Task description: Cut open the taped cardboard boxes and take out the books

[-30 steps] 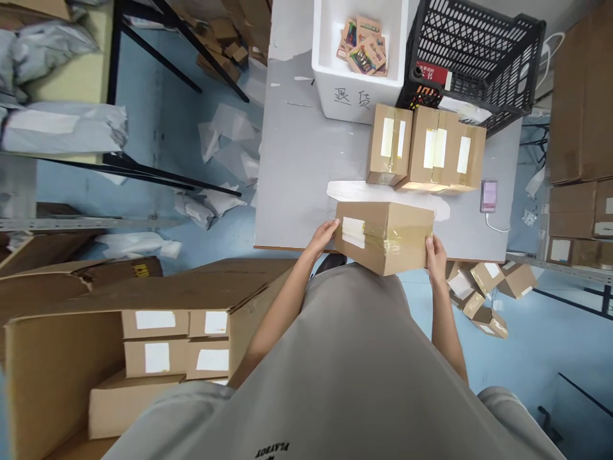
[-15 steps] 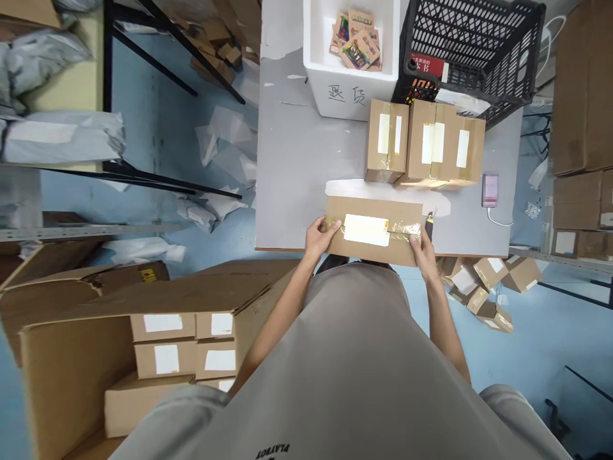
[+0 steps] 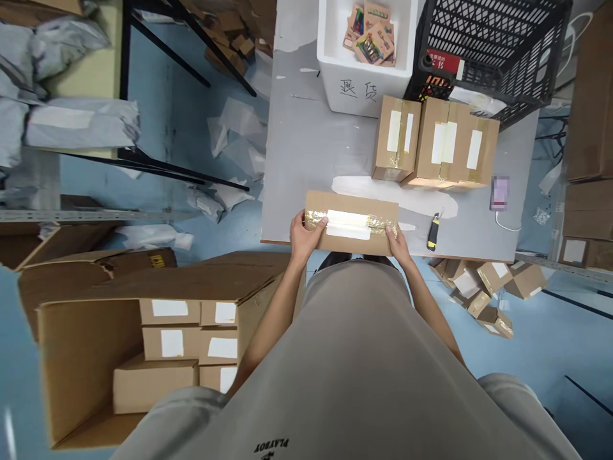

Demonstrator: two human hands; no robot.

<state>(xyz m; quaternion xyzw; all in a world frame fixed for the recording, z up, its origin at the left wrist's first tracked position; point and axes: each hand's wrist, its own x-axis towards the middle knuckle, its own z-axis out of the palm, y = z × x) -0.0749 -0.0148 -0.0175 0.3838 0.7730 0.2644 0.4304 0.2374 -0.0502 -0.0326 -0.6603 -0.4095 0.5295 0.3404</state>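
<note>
A long cardboard box (image 3: 352, 246) with a white label and clear tape is held by its two ends at the table's near edge. My left hand (image 3: 305, 237) grips the left end, thumb on top and the other fingers mostly hidden round the side. On the opposite end my right hand (image 3: 398, 246) is closed the same way. To the right of the box a black and yellow utility knife (image 3: 433, 233) lies on the grey table (image 3: 306, 153). Several taped, labelled cardboard boxes (image 3: 447, 144) stand together farther back.
A white bin (image 3: 352, 86) holding small packs and a black plastic crate (image 3: 522, 57) stand at the back. A phone (image 3: 500, 193) with a cable lies at the right. Down at my left, a large open carton (image 3: 86, 358) contains several boxes. More boxes (image 3: 495, 319) lie on the floor.
Both hands have moved the long box left along the near edge. The utility knife, partly covered before, now shows in full. The camera view has shifted a little.
</note>
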